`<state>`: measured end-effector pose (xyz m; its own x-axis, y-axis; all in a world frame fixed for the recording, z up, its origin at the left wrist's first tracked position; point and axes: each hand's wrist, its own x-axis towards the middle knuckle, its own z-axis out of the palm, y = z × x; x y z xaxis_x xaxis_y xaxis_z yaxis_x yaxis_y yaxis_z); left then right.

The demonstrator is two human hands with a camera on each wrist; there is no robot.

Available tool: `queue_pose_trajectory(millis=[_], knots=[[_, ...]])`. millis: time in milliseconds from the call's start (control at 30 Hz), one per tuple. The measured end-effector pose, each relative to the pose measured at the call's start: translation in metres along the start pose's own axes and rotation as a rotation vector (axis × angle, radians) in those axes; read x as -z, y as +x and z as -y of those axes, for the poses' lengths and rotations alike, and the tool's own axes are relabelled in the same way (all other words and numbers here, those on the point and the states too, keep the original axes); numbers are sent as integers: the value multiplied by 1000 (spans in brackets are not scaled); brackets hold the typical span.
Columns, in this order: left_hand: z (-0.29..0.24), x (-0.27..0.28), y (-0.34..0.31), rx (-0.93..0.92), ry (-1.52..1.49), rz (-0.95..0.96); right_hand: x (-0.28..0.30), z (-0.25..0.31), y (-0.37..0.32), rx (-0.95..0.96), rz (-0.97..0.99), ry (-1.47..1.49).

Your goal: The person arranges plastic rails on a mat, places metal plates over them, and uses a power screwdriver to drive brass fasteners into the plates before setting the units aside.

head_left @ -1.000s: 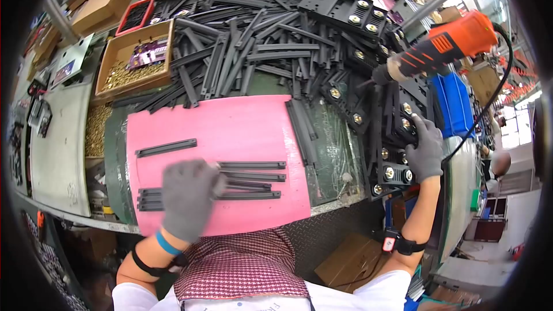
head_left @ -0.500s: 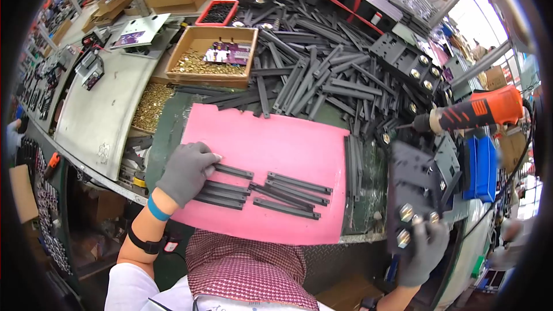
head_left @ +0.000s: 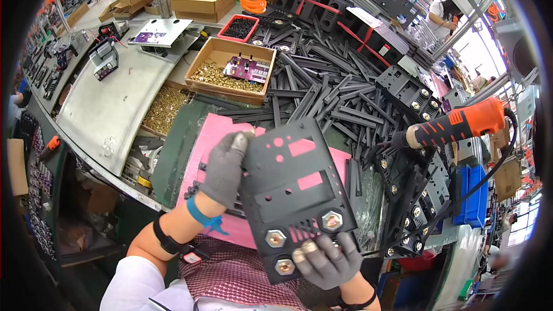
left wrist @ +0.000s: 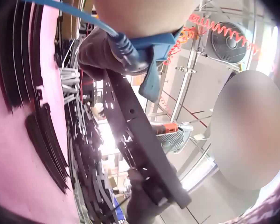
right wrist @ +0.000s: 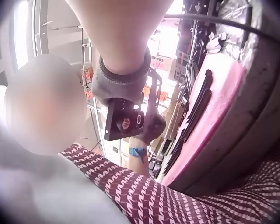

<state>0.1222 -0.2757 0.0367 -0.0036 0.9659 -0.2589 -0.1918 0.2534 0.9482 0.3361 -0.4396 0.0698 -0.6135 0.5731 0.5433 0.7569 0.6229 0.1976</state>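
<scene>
A black perforated metal panel [head_left: 288, 196] with round silver-and-gold feet is held tilted above the pink mat [head_left: 213, 132]. The left hand [head_left: 226, 167], in a grey glove, grips its upper left edge. Gloved as well, the right hand [head_left: 328, 260] holds the bottom edge beside the feet, fingers curled over it. In the left wrist view the panel [left wrist: 147, 140] appears edge-on between the left hand [left wrist: 102, 53] and the right hand [left wrist: 142, 200]. Black strips [left wrist: 46, 140] lie on the mat, mostly hidden by the panel in the head view.
Behind the mat spreads a heap of loose black strips [head_left: 311, 95]. A cardboard box [head_left: 265, 95] of brass parts stands at the back left. An orange power tool [head_left: 461, 122] hangs at the right, over stacked black panels [head_left: 426, 213] and near a blue bin [head_left: 473, 196].
The right hand has brought the panel from the right side to above the mat. My left hand has left the strips and taken hold of the panel's edge. The head view has shifted.
</scene>
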Motion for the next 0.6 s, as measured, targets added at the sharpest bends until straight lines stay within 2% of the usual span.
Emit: queue_pose_trajectory(millis=[67,100,133,167,233,300,333,367,433,533,567,600], knots=[[-14,18,13,-116,-51,34,-13,8,-4,37,-27,129],[-29,26,20,-192,13,-15,-19,9,0,57,-34,147],[-39,42,32,-179,111,-27,-20,12,3,30,28,118],[-46,55,45,-126,-4,24,-20,13,4,-2,90,86],[-64,71,56,-65,-33,8,-21,11,4,-46,138,100],[-59,104,74,-67,187,137,-31,10,0,-221,215,53],[-56,102,72,-75,269,142,-37,11,-1,-288,232,79],[-50,102,70,-90,343,128,-42,10,0,-255,214,87],[-27,117,81,-189,620,123,-53,15,0,-361,322,111],[-27,131,97,-218,655,142,-63,16,-2,-351,407,187],[-29,143,108,-205,774,263,-61,14,3,-358,472,238],[-35,149,118,-190,895,387,-56,12,11,-383,449,252]])
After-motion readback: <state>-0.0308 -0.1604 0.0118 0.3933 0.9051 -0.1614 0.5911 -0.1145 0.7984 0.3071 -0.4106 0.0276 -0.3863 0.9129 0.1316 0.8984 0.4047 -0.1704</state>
